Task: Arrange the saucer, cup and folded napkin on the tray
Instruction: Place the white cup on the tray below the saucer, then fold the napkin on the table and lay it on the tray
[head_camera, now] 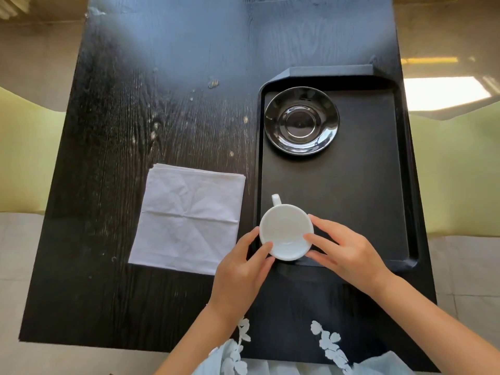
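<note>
A black tray (373, 185) lies on the right half of the dark table. A glossy black saucer (301, 120) sits in the tray's far left corner. A white cup (285, 230), handle pointing away from me, is over the tray's near left corner. My left hand (240, 277) grips its left side and my right hand (349, 253) its right side. I cannot tell whether the cup rests on the tray or is lifted. A folded white napkin (186, 217) lies flat on the table, left of the tray.
The black wooden table (135, 104) has scuffed pale marks in its middle. Its right edge runs close beside the tray. Pale green chairs show beyond both long sides.
</note>
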Available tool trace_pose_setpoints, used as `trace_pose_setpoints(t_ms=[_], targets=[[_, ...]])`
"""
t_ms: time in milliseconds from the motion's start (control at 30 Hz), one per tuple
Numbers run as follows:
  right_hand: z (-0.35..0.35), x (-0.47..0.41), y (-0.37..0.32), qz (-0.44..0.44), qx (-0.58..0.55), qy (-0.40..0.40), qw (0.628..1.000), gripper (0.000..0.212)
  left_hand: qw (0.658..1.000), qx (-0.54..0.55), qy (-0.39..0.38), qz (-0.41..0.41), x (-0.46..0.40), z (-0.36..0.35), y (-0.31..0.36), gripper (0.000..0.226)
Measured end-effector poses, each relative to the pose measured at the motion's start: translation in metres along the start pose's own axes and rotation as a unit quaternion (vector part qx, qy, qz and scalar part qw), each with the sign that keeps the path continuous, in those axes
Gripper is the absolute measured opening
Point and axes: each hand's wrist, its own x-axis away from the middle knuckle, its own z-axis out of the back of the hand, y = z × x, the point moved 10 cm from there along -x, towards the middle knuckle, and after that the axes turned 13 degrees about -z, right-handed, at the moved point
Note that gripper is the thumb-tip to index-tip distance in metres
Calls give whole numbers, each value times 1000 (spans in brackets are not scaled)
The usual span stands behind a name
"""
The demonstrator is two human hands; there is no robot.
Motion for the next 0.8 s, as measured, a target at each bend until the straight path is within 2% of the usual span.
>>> trace_pose_setpoints(t_ms=[167,367,567,700,800], targets=[[1,0,-1,3,-3,-5,1000,23,1000,-2,0,3,1,0,2,31],[1,2,-1,9,18,-13,1000,29,1000,-14,7,-1,6,-1,6,31],[-1,1,1,-1,24,-59,998,29,1000,-17,-2,-12,11,-4,6,40],[1,5,0,-39,38,-100,994,44,999,-32,-9,-33,12,4,7,46],[11,2,-8,-96,34,-71,992,49,998,-54,15,-31,11,28,-2,42]])
